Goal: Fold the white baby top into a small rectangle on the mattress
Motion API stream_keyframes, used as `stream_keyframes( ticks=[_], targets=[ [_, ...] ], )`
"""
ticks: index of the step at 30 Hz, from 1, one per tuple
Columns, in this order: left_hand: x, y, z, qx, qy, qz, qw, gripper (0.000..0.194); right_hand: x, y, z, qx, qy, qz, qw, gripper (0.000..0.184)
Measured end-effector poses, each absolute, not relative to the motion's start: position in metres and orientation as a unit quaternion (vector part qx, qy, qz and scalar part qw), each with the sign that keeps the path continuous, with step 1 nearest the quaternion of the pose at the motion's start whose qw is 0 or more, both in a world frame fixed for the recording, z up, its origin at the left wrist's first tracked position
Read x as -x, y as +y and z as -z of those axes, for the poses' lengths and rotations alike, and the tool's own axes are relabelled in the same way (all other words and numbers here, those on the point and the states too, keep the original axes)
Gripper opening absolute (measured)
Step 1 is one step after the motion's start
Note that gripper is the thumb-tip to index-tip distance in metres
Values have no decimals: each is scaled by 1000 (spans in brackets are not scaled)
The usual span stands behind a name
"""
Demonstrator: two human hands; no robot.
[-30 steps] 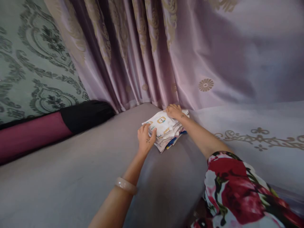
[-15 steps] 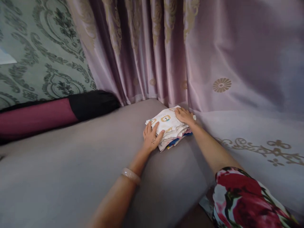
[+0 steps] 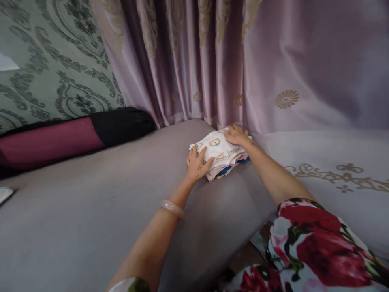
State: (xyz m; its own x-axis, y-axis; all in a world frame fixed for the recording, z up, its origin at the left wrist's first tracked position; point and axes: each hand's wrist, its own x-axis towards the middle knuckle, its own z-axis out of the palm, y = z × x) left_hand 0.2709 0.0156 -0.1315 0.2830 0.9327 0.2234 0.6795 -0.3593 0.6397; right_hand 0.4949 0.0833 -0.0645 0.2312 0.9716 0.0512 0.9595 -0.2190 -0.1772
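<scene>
A stack of folded clothes [image 3: 225, 156] lies near the bed's corner by the curtain. Its top piece is white with small yellow and brown prints; blue, pink and yellow edges show lower down. My left hand [image 3: 197, 164] rests against the stack's left side with fingers spread, its fingertips touching the top piece. On the upper right of the pile lies my right hand [image 3: 237, 135], palm down with fingers stretched out. Some of its fingertips are hard to see over the far edge.
A grey sheet [image 3: 91, 219] covers the bed. Along the patterned wall runs a maroon and black bolster [image 3: 54, 140]. Pink curtains [image 3: 206, 73] hang behind the stack, their embroidered hem spreading at right. A small white object [image 3: 5, 194] sits at the left edge.
The camera view has shifted slightly, so the scene sits a little higher and more of the floral sleeve shows. Both hands stay at the stack, which looks unchanged.
</scene>
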Motion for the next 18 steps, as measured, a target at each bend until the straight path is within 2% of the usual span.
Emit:
stream_keyframes(
  ticks=[8,14,18],
  targets=[
    [-226,5,134,-783,531,-270,179,60,-408,52,74,740,-665,-24,97,62],
    [-123,11,148,-766,588,-236,105,61,-405,37,97,747,-654,39,114,58],
    [-43,2,157,-728,652,-205,63,60,-407,42,98,753,-650,37,97,58]
  ],
)
